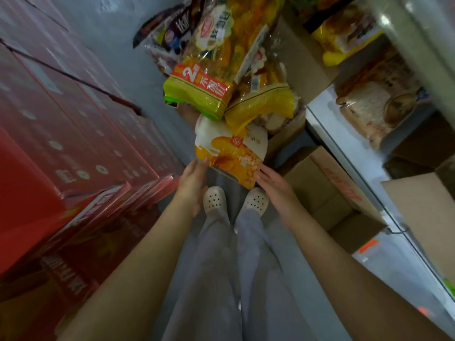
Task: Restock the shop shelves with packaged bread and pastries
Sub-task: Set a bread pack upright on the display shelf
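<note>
1. View: head camera, looking steeply down a narrow shop aisle; the person's legs in pale trousers and two white perforated clogs (235,201) stand on the grey floor (138,70).
2. Left hand (193,185): fingers extended, fingertips touching the left edge of the orange-and-white bread bag (230,153). The hand is not closed round it.
3. Right hand (278,190): fingers spread and slack, just beside the bag's lower right corner; whether it touches the bag cannot be told.
4. Task item: the orange-and-white bread bag sits at centre frame, between the two hands and above the clogs. It is the lowest of a heap of packaged bread.
5. At 12 o'clock from that bag: a green-and-yellow package with a red label (199,91), a yellow bag (261,107) beside it, and clear-wrapped loaves further up. The heap rests partly in a cardboard box (285,136).
6. At 9 o'clock: stacked red cartons (61,134), blurred.
7. At 3 o'clock: a white shelf (349,148) carrying packaged bread (374,107); an open cardboard carton (330,200) stands below it.
</note>
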Demonstrator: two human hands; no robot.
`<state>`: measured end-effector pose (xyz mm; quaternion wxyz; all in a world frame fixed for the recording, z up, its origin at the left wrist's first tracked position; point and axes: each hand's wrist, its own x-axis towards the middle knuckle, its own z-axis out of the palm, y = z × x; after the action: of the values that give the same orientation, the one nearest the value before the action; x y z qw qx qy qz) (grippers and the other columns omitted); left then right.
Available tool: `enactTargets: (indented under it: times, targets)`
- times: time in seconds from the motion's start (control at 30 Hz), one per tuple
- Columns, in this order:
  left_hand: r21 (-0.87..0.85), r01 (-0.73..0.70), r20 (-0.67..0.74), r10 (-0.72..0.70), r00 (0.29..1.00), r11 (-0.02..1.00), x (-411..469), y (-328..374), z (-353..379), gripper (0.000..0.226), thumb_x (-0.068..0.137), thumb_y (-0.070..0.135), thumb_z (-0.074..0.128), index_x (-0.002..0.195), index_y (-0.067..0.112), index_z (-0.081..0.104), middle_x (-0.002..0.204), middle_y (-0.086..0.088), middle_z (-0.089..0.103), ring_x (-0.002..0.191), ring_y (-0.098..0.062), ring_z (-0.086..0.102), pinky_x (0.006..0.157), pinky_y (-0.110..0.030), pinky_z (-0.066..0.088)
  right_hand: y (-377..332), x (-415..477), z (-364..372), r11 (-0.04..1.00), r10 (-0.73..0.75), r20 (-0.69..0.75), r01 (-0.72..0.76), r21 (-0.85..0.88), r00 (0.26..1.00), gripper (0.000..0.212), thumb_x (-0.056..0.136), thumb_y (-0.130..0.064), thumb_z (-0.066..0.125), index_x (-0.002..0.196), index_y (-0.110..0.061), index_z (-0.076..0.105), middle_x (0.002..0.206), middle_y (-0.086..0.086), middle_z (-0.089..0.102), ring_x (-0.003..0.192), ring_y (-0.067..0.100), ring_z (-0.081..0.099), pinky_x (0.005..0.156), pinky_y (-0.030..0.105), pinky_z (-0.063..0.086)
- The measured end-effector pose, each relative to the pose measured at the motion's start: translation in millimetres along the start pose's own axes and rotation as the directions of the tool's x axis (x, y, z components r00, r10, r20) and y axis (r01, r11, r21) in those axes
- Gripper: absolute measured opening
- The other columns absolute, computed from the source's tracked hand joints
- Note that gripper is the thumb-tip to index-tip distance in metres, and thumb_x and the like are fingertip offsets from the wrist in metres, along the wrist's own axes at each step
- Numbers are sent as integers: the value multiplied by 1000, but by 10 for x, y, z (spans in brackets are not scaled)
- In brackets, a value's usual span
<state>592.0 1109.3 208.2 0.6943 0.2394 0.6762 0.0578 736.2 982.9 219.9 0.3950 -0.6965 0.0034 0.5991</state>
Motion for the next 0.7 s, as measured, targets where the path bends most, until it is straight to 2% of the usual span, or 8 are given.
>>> enactTargets:
  times: [0.23, 0.3, 0.4, 0.47, 0.53, 0.63, 0.7]
  targets:
    - [57, -4, -39, 6, 999, 998, 384, -50, 11, 56, 98, 30, 59, 149, 22, 39, 141, -4, 54, 130, -23, 51, 106, -39, 41, 169, 246, 35, 1000, 22, 8, -22, -15, 1000, 52, 100, -21, 57, 149, -20, 40, 148, -3, 49, 134, 9, 47, 108, 25, 38]
    - [53, -16, -77, 20, 997, 998, 430, -52, 10, 59, 98, 26, 61, 150, 23, 34, 132, -5, 59, 121, -23, 58, 98, -38, 47, 209, 286, 50, 999, 27, 28, -26, -33, 999, 54, 100, -21, 58, 150, -21, 38, 149, -5, 47, 135, 9, 45, 103, 20, 38]
    - [34, 13, -101, -9, 995, 999, 513, -30, 0, 63, 97, 28, 61, 151, 20, 30, 125, -8, 61, 115, -25, 61, 95, -42, 51, 254, 355, 71, 997, 30, 42, -27, -66, 999, 55, 98, -23, 61, 148, -28, 40, 151, -6, 44, 138, 8, 41, 96, 16, 38]
    - [66, 50, -98, -43, 994, 997, 558, 5, -1, 51, 96, 31, 62, 142, 17, 43, 119, -7, 64, 107, -24, 64, 86, -38, 53, 292, 408, 71, 996, 32, 56, -28, -81, 998, 57, 96, -23, 64, 147, -32, 41, 152, -6, 43, 139, 9, 39, 102, 23, 37]
    - [118, 67, -85, -57, 995, 991, 592, 30, 34, 30, 97, 30, 61, 123, 16, 55, 107, -5, 66, 90, -19, 65, 74, -32, 53, 326, 455, 64, 995, 29, 75, -22, -95, 997, 60, 94, -19, 66, 148, -31, 41, 153, -4, 41, 141, 10, 37, 108, 27, 36]
    - [139, 52, -52, -45, 998, 989, 614, 56, 123, 4, 100, 16, 56, 102, 16, 59, 87, -2, 64, 73, -14, 61, 67, -29, 51, 341, 505, 41, 988, 33, 98, -18, -151, 995, 66, 92, -17, 69, 150, -28, 38, 154, -3, 40, 141, 10, 37, 112, 30, 35]
    - [138, 43, -55, -35, 998, 990, 639, 67, 147, 16, 98, 1, 50, 97, 13, 60, 78, -4, 64, 64, -14, 64, 59, -27, 55, 338, 527, 12, 985, 46, 112, -27, -169, 993, 69, 91, -14, 69, 151, -25, 36, 154, -3, 39, 137, 7, 40, 108, 26, 36]
